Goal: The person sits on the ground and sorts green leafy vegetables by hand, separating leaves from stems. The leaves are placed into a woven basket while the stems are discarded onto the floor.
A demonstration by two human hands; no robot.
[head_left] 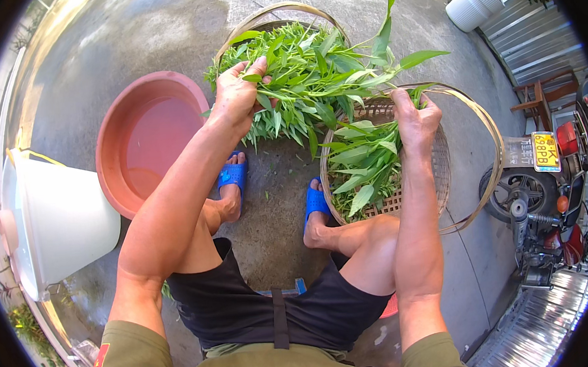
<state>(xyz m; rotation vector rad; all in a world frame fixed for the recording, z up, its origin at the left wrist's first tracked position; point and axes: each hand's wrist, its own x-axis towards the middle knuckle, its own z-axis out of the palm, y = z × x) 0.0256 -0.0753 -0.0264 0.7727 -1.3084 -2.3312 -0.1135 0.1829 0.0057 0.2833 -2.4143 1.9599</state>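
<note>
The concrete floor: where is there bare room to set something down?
A broad patch lies beyond the reddish tub, left of the far basket. Another lies between the right forearm and the motorcycle; a smaller one, lightly littered, between the blue slippers. It is crowded around the left hand and right hand, where greens overhang the near basket.

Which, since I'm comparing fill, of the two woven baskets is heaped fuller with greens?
The farther basket, at top centre: its greens mound up and hide its front. The nearer basket, on the right, shows bare lattice beside its leaves.
</note>
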